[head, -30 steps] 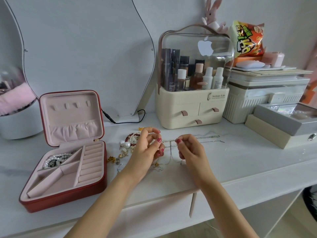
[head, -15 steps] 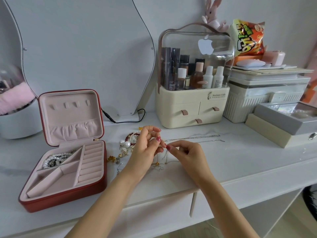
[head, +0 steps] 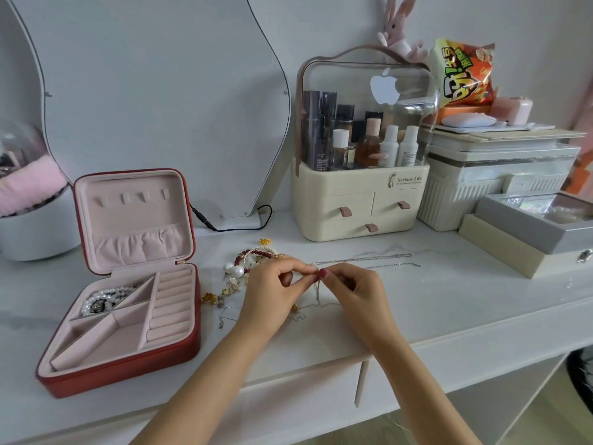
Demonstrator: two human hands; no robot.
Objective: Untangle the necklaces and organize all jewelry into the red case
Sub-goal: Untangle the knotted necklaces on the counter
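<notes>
Above the counter point(head: 417, 303), the left hand point(head: 272, 290) and right hand point(head: 353, 289) have closed together since a second ago, fingertips pinching one tangled necklace point(head: 317, 292); they seem to be working a knot. Red case point(head: 128, 370) lies open to the left.

soft even daylight, edges warped

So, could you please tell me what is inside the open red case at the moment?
The red case holds a pearl piece with something dark in its back-left compartment. The other compartments and ring rolls look empty. Whatever lies beneath the pearls is hidden.
</notes>
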